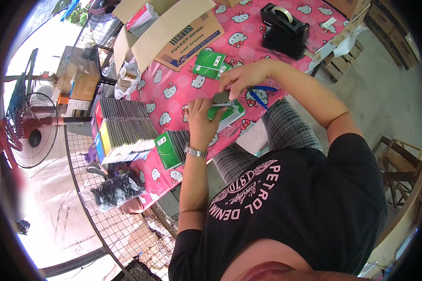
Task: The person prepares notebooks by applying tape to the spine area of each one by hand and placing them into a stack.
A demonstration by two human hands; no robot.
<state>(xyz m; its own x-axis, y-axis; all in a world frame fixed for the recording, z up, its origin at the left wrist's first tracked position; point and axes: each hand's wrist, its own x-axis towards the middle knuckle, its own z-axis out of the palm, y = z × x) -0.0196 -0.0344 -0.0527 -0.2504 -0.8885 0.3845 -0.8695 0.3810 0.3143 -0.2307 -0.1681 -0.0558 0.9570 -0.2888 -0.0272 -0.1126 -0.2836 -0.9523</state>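
A green pocket notebook (239, 110) lies at the table's near edge, in front of me. My left hand (203, 114) has its fingers curled over the notebook's left end, the thumb across the green cover. A pale, shiny strip (224, 104) runs across the cover from under those fingers. Just beyond it, a dark grey flat piece (220, 97) stands between my hands. My right hand (244, 78) is closed with its fingertips at that piece; what they pinch is hidden. Blue-handled pliers (258, 94) lie just right of the notebook.
More green notebooks (209, 62) lie farther back. Stacked spiral notebooks (126, 129) and a green-covered row (169, 149) stand left. Behind are an open carton (185, 42), a tape dispenser (286, 22) and black spiral coils (283, 44). A bag of black pieces (117, 191) sits at the left edge.
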